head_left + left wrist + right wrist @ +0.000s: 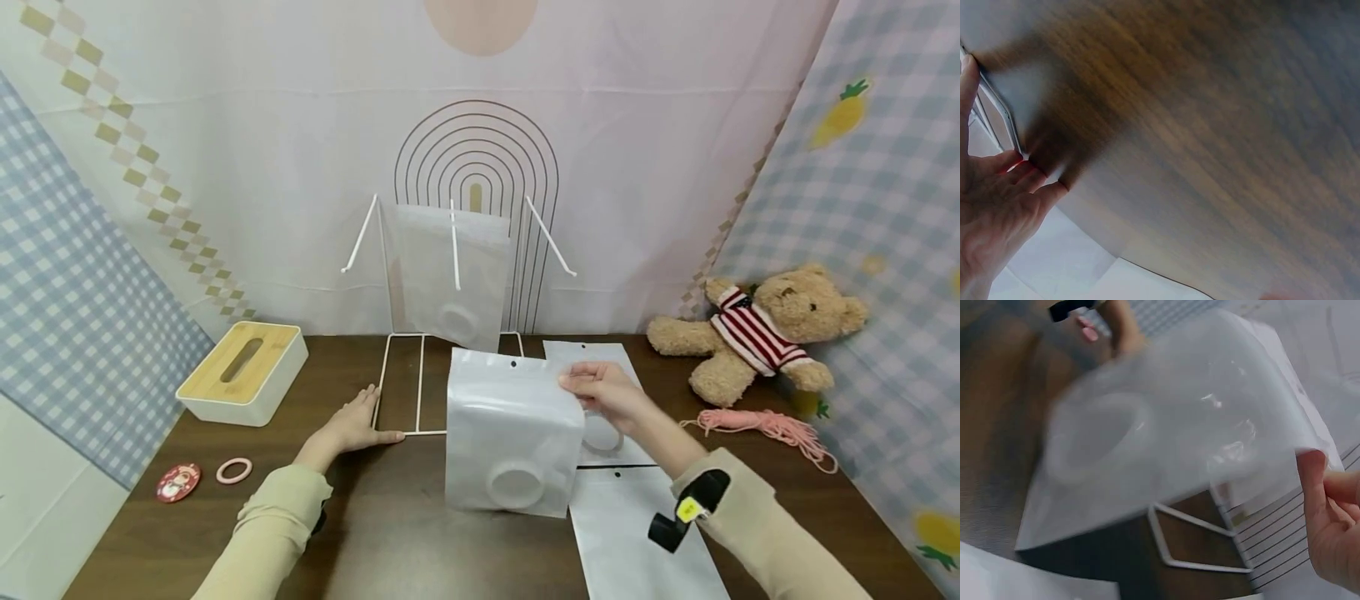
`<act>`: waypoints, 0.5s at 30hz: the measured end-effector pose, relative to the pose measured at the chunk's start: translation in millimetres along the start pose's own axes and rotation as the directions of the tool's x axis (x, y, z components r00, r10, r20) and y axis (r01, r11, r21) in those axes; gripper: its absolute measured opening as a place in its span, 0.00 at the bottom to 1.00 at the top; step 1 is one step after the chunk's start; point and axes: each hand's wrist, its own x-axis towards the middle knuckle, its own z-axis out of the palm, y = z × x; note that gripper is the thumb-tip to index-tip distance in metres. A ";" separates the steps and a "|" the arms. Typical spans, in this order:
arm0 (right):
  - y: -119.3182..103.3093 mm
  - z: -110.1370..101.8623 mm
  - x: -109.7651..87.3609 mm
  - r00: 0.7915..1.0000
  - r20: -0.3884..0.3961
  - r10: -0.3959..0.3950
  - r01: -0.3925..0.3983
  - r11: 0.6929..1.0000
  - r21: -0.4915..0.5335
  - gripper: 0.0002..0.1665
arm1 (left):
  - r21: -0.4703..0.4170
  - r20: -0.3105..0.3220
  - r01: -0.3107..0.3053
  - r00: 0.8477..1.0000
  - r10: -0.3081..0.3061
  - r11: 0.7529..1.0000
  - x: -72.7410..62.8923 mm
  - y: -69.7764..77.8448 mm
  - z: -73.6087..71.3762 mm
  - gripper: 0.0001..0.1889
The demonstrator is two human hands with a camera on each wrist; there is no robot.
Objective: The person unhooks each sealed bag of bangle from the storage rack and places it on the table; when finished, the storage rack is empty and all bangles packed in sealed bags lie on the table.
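Note:
My right hand (pixel 609 395) pinches the top right edge of a translucent plastic pouch (pixel 510 433). The pouch has a hang hole near its top and bends over, with a white ring shape showing through low down; it fills much of the right wrist view (pixel 1197 406). My left hand (pixel 351 423) rests at the front left corner of a white wire rack (pixel 420 383), fingers along the side bar and thumb at the front bar. From the rack's middle hook (pixel 455 258) hangs a similar pouch (pixel 483 275); both outer hooks are bare.
Two more pouches lie on the table at right, one farther back (pixel 600 354) and one nearer (pixel 637 525). Beyond them are a teddy bear (pixel 765 325) and pink cord (pixel 757 421). At left are a tissue box (pixel 270 375), a pink ring (pixel 234 471) and a red round badge (pixel 178 483).

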 end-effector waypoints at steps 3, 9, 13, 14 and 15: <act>21.2 1.8 10.5 0.997 -0.057 0.059 -0.059 0.998 -0.001 0.05 | -0.002 0.002 0.000 1.000 0.000 1.000 1.0 0.9 -0.2 0.53; 48.9 0.5 22.4 0.991 -0.111 0.071 -0.083 0.991 -0.102 0.17 | -0.001 0.002 -0.005 1.000 0.005 1.000 1.7 1.9 0.7 0.52; 64.8 5.9 21.7 0.984 -0.130 0.122 -0.147 0.967 -0.206 0.21 | -0.005 0.006 -0.004 1.000 0.004 1.000 0.6 1.7 0.4 0.53; 68.4 8.2 20.8 0.980 -0.144 0.136 -0.167 0.959 -0.231 0.21 | -0.007 0.007 -0.002 1.000 0.002 1.000 0.3 1.3 0.4 0.53; 71.6 10.5 19.5 0.978 -0.148 0.148 -0.182 0.950 -0.255 0.21 | -0.008 0.007 -0.001 1.000 0.001 1.000 -0.1 0.7 0.4 0.53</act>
